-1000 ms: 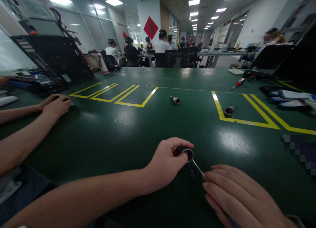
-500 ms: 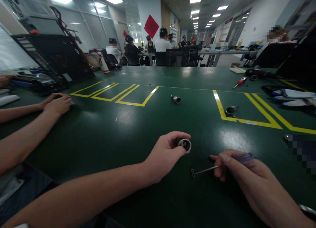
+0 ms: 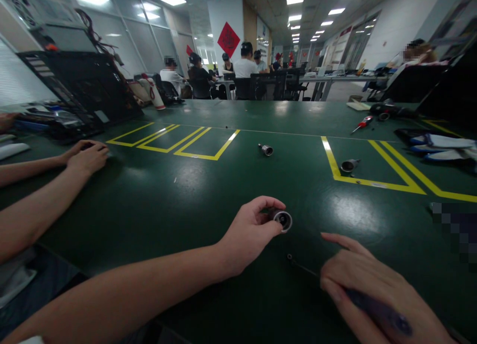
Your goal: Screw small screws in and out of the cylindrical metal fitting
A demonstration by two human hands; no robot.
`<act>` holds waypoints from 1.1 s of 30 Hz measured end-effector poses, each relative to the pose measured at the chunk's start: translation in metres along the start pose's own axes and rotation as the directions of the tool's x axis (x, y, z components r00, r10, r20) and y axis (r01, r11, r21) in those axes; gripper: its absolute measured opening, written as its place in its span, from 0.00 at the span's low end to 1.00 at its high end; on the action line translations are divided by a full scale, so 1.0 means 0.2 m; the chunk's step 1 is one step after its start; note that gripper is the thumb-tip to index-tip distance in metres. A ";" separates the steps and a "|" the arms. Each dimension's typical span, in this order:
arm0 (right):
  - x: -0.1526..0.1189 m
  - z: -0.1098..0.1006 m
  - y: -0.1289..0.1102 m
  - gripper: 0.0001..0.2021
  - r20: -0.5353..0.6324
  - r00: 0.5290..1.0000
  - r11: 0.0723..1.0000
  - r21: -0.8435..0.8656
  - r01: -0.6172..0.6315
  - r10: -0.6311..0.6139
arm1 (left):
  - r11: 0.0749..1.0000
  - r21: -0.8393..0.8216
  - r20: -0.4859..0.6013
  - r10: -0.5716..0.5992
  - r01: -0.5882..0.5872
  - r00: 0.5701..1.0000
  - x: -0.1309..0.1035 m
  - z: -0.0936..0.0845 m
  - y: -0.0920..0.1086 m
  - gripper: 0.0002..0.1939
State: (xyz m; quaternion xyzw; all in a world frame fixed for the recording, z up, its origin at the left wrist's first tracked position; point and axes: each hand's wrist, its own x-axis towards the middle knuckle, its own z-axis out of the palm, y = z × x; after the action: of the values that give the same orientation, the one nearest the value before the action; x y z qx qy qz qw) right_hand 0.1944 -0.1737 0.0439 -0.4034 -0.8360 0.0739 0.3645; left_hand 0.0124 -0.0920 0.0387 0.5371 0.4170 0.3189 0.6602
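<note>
My left hand (image 3: 255, 230) has its thumb and fingers closed around a small hollow metal part (image 3: 283, 221), cup-shaped with a bright rim, whose open end faces right and toward me. At the right, my right hand (image 3: 357, 279) holds a screwdriver (image 3: 376, 309) by its dark purple handle, the index finger stretched out ahead. The thin shaft slants left and low over the table. Its tip is beside or touching a tiny dark ring (image 3: 289, 256) in front of the metal part; I cannot tell which.
Two similar metal parts stand on the green table (image 3: 208, 195): one in the middle (image 3: 266, 149), one (image 3: 349, 166) inside yellow tape. A red screwdriver (image 3: 362, 124) and white-and-blue gloves (image 3: 443, 146) lie right. Another person's hands (image 3: 87, 155) rest at the left.
My right hand has turned over and shifted down, the screwdriver handle swinging toward me and its shaft lowering. The metal part in my left hand has tilted slightly.
</note>
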 end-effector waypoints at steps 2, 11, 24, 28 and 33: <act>-0.01 0.01 -0.01 0.07 -0.026 0.997 0.997 -0.038 0.070 -0.071 | 0.999 0.036 0.007 0.008 -0.008 1.000 0.00 0.00 -0.01 0.14; -0.07 -0.01 0.03 0.10 -0.158 0.965 0.970 -0.154 0.187 -0.211 | 0.999 0.030 0.005 0.011 -0.011 1.000 -0.01 0.02 0.00 0.16; 0.00 0.01 0.01 0.07 -0.130 0.964 0.945 -0.267 0.192 -0.232 | 0.990 0.132 0.048 0.043 -0.049 0.998 -0.03 0.04 0.00 0.14; -0.01 0.00 0.01 0.07 -0.129 0.962 0.945 -0.254 0.204 -0.242 | 0.978 0.174 0.055 0.106 -0.114 0.993 -0.03 0.03 -0.01 0.13; -0.01 0.01 0.00 0.06 -0.142 0.955 0.941 -0.260 0.216 -0.259 | 0.953 0.258 0.041 0.151 -0.157 0.988 -0.03 0.03 -0.02 0.13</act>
State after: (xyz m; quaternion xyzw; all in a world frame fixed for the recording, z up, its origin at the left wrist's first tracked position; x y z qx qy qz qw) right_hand 0.1943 -0.1752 0.0422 -0.3454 -0.8464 -0.1086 0.3906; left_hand 0.0148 -0.0998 0.0369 0.6533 0.4053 0.3064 0.5613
